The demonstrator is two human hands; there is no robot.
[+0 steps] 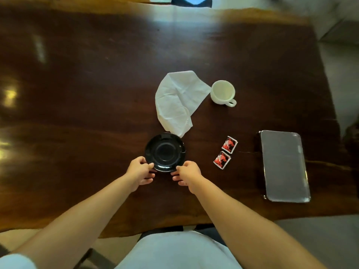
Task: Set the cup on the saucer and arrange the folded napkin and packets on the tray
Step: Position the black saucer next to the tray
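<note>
— What have your fingers got hold of?

— The black saucer (165,152). My left hand (140,170) pinches its near-left rim, thumb on top, the other fingers curled beneath. My right hand (188,172) does the same at the near-right rim. Both hands are closed on that one dish, one at each side of its near edge.

— Is the saucer lifted or down on the wood?

— I cannot tell; it sits low over the dark wooden table (87,94), and the fingers under the rim hide the gap, if there is one.

— And the cup?

— The white cup (223,92) stands upright and empty, well beyond the saucer and to the right, its handle pointing toward me and right. It is not on the saucer yet.

— The napkin?

— The white napkin (178,100) lies loose and creased, not neatly folded, between saucer and cup. Its near corner reaches the saucer's far rim, and its far right edge comes just beside the cup.

— Packets and tray?

— Two red-and-white packets (225,152) lie side by side on the table, to the right of the saucer. The metal tray (284,166) sits further right, near the table's edge, with nothing on it.
</note>
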